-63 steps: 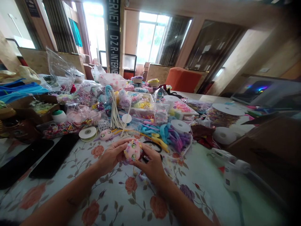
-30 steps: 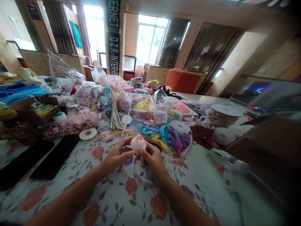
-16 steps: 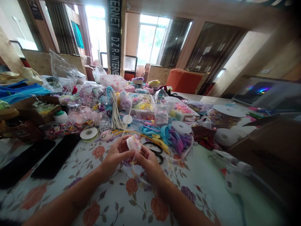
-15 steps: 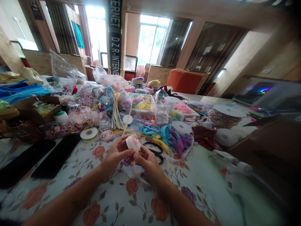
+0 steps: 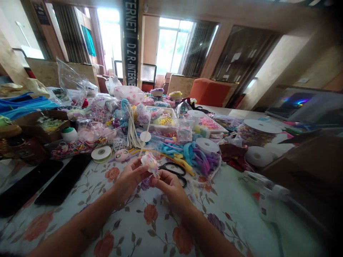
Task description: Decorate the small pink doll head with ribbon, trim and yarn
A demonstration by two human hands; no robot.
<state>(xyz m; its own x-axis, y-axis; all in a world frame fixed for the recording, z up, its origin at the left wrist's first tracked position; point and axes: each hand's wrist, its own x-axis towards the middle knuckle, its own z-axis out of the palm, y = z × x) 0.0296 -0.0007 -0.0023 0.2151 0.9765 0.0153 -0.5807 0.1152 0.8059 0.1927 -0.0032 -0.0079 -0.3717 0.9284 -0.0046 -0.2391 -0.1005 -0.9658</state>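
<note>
A small white round roll (image 5: 149, 160) wrapped in pastel, speckled trim is held above the flowered tablecloth. My left hand (image 5: 132, 175) grips it from the left, with the thumb across its near side. At the roll's lower right, my right hand (image 5: 169, 184) pinches the trim between thumb and fingers. Just behind the right hand lie black-handled scissors (image 5: 177, 169), their blades partly hidden by the roll and fingers. A pink doll-like face piece (image 5: 122, 155) and a spool of pale ribbon (image 5: 102, 153) lie beyond my left hand.
Two black phone-like slabs (image 5: 64, 180) lie at left. At right are a white glue gun (image 5: 265, 196) and a cardboard box (image 5: 302, 171). Fuzzy coloured stems (image 5: 193, 153), a white spool (image 5: 207, 145), bead trays (image 5: 163, 119) and bagged trinkets crowd the back.
The roll has turned, so its white face shows less and its trim more. My right hand has shifted slightly down and right. The loose strip below my hands is no longer seen.
</note>
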